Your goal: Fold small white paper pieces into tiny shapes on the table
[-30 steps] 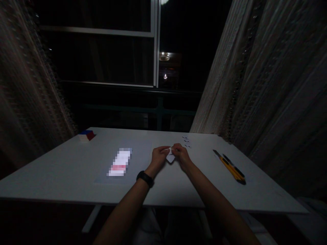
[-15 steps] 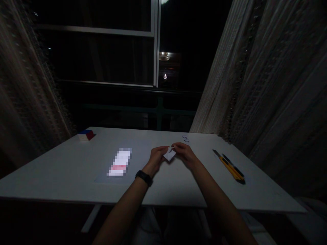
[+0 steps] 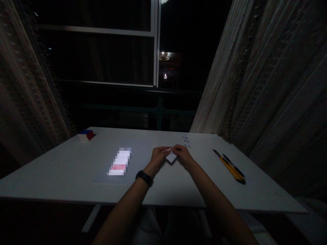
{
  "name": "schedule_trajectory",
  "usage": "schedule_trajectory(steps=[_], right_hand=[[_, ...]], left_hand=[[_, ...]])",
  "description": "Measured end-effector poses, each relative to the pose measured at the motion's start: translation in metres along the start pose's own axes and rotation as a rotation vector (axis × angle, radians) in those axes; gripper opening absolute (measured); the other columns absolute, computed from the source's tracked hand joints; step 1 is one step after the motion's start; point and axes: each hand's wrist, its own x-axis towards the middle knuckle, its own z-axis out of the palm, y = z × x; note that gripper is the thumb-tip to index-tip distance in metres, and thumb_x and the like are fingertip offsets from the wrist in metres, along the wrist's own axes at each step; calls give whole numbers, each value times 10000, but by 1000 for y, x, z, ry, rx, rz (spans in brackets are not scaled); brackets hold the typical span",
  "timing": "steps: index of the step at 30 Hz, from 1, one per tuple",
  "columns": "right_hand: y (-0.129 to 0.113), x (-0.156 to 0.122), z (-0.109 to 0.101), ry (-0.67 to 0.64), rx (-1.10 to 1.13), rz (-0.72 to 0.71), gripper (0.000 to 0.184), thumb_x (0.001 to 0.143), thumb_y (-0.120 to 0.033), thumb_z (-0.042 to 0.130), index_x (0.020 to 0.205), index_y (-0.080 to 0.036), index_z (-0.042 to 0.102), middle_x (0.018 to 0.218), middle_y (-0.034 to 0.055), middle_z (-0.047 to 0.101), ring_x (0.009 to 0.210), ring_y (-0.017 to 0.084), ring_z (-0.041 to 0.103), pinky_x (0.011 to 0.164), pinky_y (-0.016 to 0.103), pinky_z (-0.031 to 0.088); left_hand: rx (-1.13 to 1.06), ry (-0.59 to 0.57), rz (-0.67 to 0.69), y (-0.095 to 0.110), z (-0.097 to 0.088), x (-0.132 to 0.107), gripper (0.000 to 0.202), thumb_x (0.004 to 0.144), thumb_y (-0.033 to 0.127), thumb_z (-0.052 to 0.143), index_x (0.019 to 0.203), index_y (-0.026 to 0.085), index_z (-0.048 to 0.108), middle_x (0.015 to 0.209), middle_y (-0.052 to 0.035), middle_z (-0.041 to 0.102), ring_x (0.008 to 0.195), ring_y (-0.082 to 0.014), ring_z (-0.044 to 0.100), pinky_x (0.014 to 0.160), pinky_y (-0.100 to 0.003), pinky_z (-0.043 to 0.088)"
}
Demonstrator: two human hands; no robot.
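Observation:
Between my hands, a small white piece of paper [image 3: 171,157] is held above the table, one corner pointing toward me. My left hand [image 3: 158,155] pinches its left side and wears a black band at the wrist. On the other side my right hand [image 3: 183,155] pinches it too, fingers close to those of the left. The thumbs and fingertips meet near the paper's far edge, which they partly cover. Dark marks [image 3: 186,141] show on the table just beyond my right hand; they are too small to make out.
A yellow utility knife [image 3: 231,169] lies at the right beside a black pen [image 3: 233,164]. To the left, a bright blurred-out screen [image 3: 119,162] rests on a pale sheet. A colored cube [image 3: 86,135] sits at the white table's [image 3: 63,170] far left. Curtains [image 3: 224,75] flank a dark window.
My right hand has shifted slightly down and nearer my left. The paper has turned and moved a little toward me and right. More of the dark marks beyond my hand now show.

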Motion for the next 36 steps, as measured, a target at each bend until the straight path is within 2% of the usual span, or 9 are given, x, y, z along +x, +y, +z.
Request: schedule_trajectory(steps=[7, 11, 16, 23, 32, 36], right_hand=[[4, 2, 2, 60, -80, -99, 275, 598, -421, 717, 585, -175, 594, 530, -23, 559, 520, 118, 485, 525, 259, 362], [6, 4, 0, 83, -88, -133, 270, 608, -420, 706, 608, -178, 588, 556, -22, 570, 535, 124, 509, 528, 257, 388], [10, 5, -1, 66, -82, -138, 256, 624, -409, 697, 625, -177, 589, 581, -20, 590, 551, 125, 534, 540, 252, 413], [7, 4, 1, 74, -149, -170, 235, 641, -386, 684, 625, -175, 582, 574, -17, 578, 549, 128, 531, 537, 249, 411], [5, -1, 9, 229, -330, -239, 238, 683, -401, 633, 640, -174, 579, 589, 2, 579, 577, 148, 538, 552, 258, 415], [8, -1, 11, 268, -345, -247, 232, 691, -402, 623, 650, -178, 577, 594, 6, 590, 583, 156, 549, 560, 265, 425]], left_hand=[[-38, -6, -79, 4, 1, -3, 412, 550, 154, 737, 943, 56, 659, 679, -97, 678, 601, -163, 615, 556, -262, 476], [-98, -44, -159, 6, 1, -4, 473, 575, 141, 728, 1030, 69, 623, 709, -96, 679, 607, -175, 627, 547, -280, 513], [-131, -41, -163, 3, -2, -3, 453, 578, 127, 728, 1015, 76, 618, 729, -92, 675, 643, -182, 636, 563, -287, 533], [-78, -21, -114, 3, -1, -2, 467, 547, 125, 738, 995, 56, 630, 627, -63, 648, 581, -152, 609, 566, -271, 495], [82, -10, 32, -1, -1, 1, 468, 568, 218, 731, 995, 45, 647, 509, -2, 565, 455, -83, 491, 448, -208, 365], [168, -7, 96, -6, -3, 4, 418, 609, 213, 678, 996, 55, 657, 557, -26, 596, 483, -92, 505, 458, -208, 372]])
